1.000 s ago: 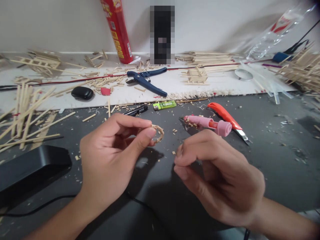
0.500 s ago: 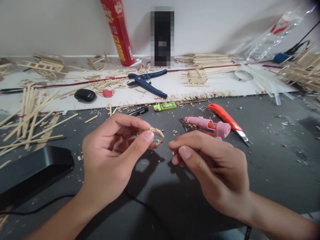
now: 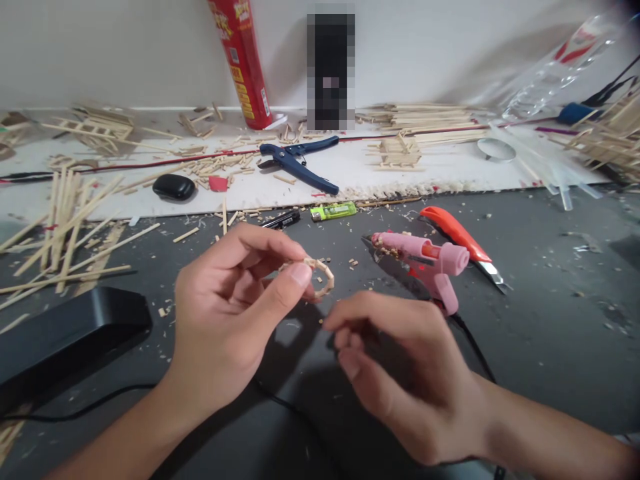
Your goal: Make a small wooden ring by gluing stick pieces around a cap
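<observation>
Between the thumb and forefinger of my left hand (image 3: 235,313) is a small ring made of short wooden stick pieces (image 3: 329,279). Its left part is hidden by the fingers. My right hand (image 3: 400,367) hovers to the right of the ring and a little nearer to me, thumb and forefinger apart, with nothing seen between them. Beyond the right hand a pink hot glue gun (image 3: 417,253) lies on the dark table, nozzle pointing left. An orange utility knife (image 3: 460,237) lies behind it, its blade bared toward the right.
Farther back are a green lighter (image 3: 333,211), a black marker (image 3: 281,220) and blue cutters (image 3: 300,167). Wooden sticks (image 3: 65,227) and a black box-like device (image 3: 75,340) lie at left. A red can (image 3: 245,73) and a plastic bottle (image 3: 560,67) stand by the wall.
My right hand has moved down toward me and its thumb and forefinger have parted. More of the glue gun shows. The left hand still holds the ring.
</observation>
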Tool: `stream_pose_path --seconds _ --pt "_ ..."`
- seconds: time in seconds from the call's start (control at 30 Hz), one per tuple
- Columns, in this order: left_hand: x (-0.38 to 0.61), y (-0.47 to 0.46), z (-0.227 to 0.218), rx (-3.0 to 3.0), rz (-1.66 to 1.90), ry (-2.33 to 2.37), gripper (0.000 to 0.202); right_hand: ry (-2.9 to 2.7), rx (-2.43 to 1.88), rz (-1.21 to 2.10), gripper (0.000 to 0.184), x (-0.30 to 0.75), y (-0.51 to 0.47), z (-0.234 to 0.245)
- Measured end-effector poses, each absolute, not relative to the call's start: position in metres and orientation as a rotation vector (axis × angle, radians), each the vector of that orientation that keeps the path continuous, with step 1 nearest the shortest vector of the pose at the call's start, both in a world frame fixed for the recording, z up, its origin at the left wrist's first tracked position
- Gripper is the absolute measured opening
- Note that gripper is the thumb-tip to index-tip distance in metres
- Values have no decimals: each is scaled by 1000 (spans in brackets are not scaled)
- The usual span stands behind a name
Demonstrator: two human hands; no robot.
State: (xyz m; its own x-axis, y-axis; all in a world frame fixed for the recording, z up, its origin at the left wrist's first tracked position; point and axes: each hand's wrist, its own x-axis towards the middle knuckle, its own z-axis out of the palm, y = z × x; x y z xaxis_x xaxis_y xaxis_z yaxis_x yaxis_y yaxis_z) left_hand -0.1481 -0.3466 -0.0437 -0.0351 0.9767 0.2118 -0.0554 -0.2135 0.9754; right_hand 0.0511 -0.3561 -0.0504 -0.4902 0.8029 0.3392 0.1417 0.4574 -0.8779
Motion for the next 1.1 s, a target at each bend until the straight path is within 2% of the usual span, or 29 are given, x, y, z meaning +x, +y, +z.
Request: stream_pose_path --seconds 0.13,0.2,0.4,1.1 --pt "-146 -350 -44 1421 1348 1105 12 -1723 -913 931 18 54 -357 -51" --pt "-143 -352 -43 1491 1300 1136 11 -1685 -899 980 19 55 -356 -50" --pt "-140 -354 -42 1621 1243 1184 13 -1632 -905 1074 7 55 -351 -47" --pt "-142 -351 -44 1606 1305 1238 13 -1550 -1007 1105 5 51 -349 -48"
